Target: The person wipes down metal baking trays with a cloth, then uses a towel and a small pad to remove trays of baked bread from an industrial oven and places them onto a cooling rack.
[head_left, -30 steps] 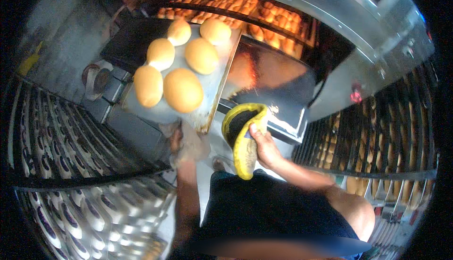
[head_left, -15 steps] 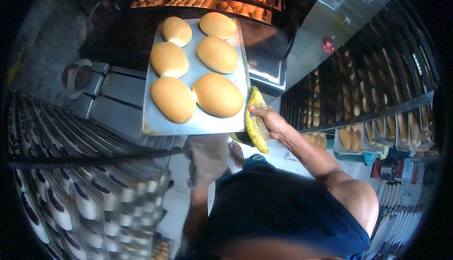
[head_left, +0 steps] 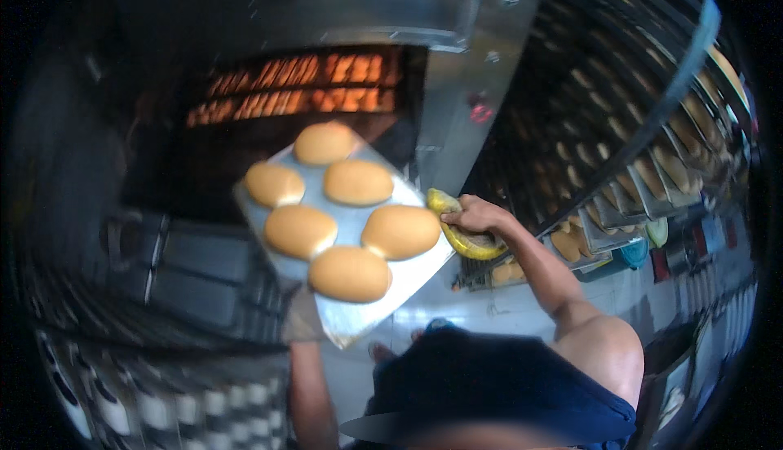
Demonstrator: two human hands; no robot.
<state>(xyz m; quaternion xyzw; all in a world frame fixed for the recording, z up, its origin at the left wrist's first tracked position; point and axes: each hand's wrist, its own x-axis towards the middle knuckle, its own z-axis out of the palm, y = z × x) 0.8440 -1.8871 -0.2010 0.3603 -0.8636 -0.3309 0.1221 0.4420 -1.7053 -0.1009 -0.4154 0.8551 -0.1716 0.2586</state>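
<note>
A metal baking tray (head_left: 380, 293) with several golden-brown oval buns (head_left: 351, 274) on it is held in front of me, tilted, one corner pointing toward my body. My right hand (head_left: 475, 215) is closed round a yellow and grey padded cloth (head_left: 476, 246) pressed against the tray's right edge. My left hand (head_left: 302, 319), covered by a greyish cloth or mitt, grips the tray at its near left edge. The fingers of that hand are hidden under the covering and the tray.
Ahead, an open oven (head_left: 408, 66) glows, with rows of bread (head_left: 285, 107) inside. A tall rack (head_left: 628, 144) of bread trays stands at right, a teal tub (head_left: 624, 258) below it. Another rack (head_left: 175, 409) of trays with pale dough is close at left.
The tray has come away from the oven and turned clockwise, with both hands staying on it. My view has swung, so the oven sits lower and further left.
</note>
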